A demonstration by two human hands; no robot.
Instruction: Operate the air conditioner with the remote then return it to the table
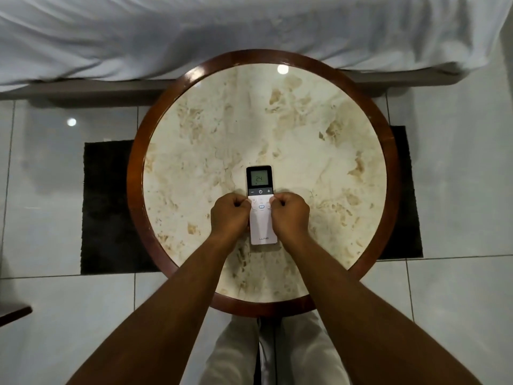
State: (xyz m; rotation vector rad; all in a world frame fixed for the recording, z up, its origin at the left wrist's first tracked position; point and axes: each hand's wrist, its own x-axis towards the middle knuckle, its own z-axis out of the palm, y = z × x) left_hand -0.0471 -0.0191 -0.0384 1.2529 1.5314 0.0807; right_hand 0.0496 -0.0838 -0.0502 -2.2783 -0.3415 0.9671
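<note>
A white remote (261,207) with a black top and a lit display reading 24 lies on the round marble-topped table (194,140), near its front middle. My left hand (229,213) grips the remote's left edge, fingers curled, thumb on the buttons. My right hand (290,213) grips its right edge the same way. The remote's lower end with a printed logo shows between my wrists. Whether the remote rests on the table or is slightly lifted I cannot tell. No air conditioner is in view.
The table has a dark wooden rim (133,173). A bed with a white sheet (194,31) runs along the far side. A dark mat (105,207) lies under the table on the white tiled floor (458,190). A wooden corner (14,314) shows at the left edge.
</note>
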